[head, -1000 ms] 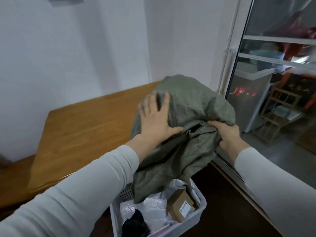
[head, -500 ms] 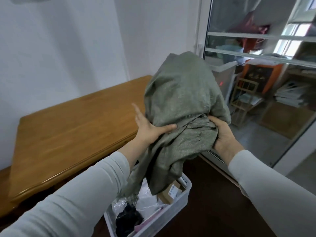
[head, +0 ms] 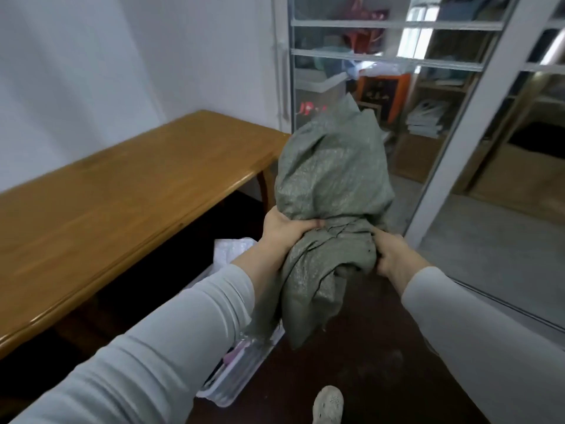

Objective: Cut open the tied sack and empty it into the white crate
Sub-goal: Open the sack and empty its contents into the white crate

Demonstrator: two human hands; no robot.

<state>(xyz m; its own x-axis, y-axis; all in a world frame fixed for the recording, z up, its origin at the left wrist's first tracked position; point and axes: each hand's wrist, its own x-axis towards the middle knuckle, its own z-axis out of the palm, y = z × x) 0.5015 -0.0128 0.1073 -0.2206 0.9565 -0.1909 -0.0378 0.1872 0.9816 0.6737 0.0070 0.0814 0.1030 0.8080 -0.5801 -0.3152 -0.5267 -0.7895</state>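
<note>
- Sack (head: 333, 185): grey-green woven cloth, held in mid-air to the right of the wooden table (head: 122, 194). Its bulk stands above my two hands and its loose end hangs below them.
- Left hand (head: 284, 231): clenched round the gathered waist of the sack on its left side, thumb across the front.
- Right hand (head: 394, 255): fingers curled into a fold on the right side, grasping the cloth.
- White crate (head: 232, 399): on the dark floor (head: 367, 362), near and left of the hanging end, mostly hidden by my left sleeve (head: 153, 347). Only its near right rim shows, with wrapped packets inside. A white bubble-wrap parcel (head: 234, 255) shows at its far side.
- Progress, in my judgement: I see no tie on the hanging end, the cloth is limp and goods lie in the crate. Cutting is done and emptying is largely done.
- Unverified: the upper part bulges. I cannot tell whether that is stiff folds or an item left inside.
- Remaining: the hanging end appears to sit right of the crate. It should go over the crate before any shake.
- Risk: anything left would drop onto the floor near the shoe (head: 328, 405).
</note>
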